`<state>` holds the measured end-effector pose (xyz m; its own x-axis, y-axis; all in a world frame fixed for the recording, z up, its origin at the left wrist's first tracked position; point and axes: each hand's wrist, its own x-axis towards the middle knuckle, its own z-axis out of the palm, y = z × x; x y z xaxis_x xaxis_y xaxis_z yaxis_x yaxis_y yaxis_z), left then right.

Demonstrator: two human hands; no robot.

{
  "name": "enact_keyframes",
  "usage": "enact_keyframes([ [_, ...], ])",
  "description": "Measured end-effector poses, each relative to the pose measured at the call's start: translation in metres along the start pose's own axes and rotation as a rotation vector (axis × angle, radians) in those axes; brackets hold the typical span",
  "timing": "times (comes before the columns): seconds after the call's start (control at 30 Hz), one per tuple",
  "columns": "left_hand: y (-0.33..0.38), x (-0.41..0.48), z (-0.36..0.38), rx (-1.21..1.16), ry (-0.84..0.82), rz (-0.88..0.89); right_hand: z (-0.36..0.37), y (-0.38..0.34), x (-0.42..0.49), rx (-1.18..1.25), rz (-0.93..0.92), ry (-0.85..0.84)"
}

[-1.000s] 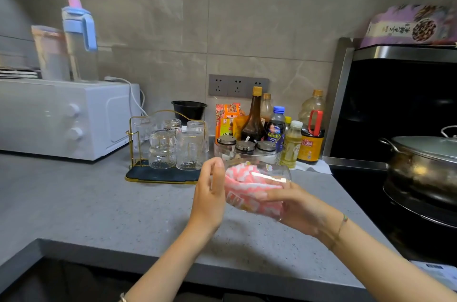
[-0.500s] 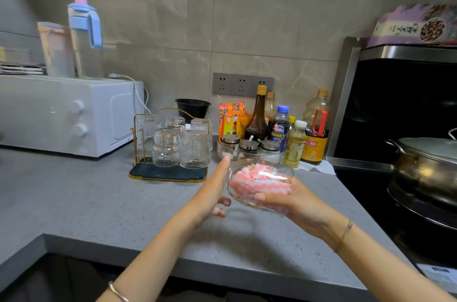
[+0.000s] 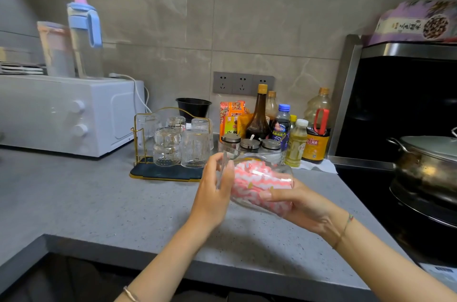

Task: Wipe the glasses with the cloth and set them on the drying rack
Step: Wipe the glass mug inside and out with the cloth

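Since half a second ago, the left hand (image 3: pixel 212 196) has closed from an outstretched palm onto the near end of the glass (image 3: pixel 282 178), and the glass has tipped so that this end sits higher. At this moment the glass lies on its side in the air above the bench (image 3: pixel 99 203), well in front of the drying rack (image 3: pixel 160 173) and touching neither. A pink-and-white cloth (image 3: pixel 252 178) is stuffed inside it and fills most of the bore. Left fingers (image 3: pixel 222 165) curl round the left end of the glass. The right hand (image 3: pixel 303 205) cradles the other end from below, thumb laid across the wall, so both hands are grasping the glass. Which end is the mouth cannot be told. The step in hand appears to be wiping the interior, probably by turning the glass against the packed cloth. Several upturned glasses (image 3: pixel 167 146) already stand on the rack, with free tray showing at its front. The next move would call for drawing the cloth out, inverting the glass and lowering it into a free place without knocking its neighbours.
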<state>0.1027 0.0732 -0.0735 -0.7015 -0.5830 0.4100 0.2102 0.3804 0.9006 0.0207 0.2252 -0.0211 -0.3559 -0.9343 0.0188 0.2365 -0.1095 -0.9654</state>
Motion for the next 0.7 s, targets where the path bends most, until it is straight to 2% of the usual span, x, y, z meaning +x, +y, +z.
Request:
enact_keyframes([
  [0.13,-0.008,0.002,-0.002,-0.050,-0.062,0.109,-0.003,0.001,-0.004,-0.035,0.052,-0.068],
  [0.27,0.000,-0.003,-0.006,-0.067,-0.068,0.117,0.004,0.000,-0.006,-0.064,0.025,-0.037],
  [0.37,0.008,-0.004,-0.008,-0.026,-0.084,-0.001,0.005,0.003,-0.004,-0.006,-0.007,0.005],
  [0.53,0.011,0.003,-0.013,0.105,-0.143,-0.284,0.003,0.011,-0.001,-0.136,-0.020,0.120],
  [0.63,0.015,0.004,-0.014,0.031,-0.228,-0.460,0.004,0.016,-0.001,-0.250,-0.033,0.162],
  [0.7,0.017,0.005,-0.011,-0.021,-0.181,-0.501,0.007,0.015,-0.001,-0.297,-0.042,0.167],
])
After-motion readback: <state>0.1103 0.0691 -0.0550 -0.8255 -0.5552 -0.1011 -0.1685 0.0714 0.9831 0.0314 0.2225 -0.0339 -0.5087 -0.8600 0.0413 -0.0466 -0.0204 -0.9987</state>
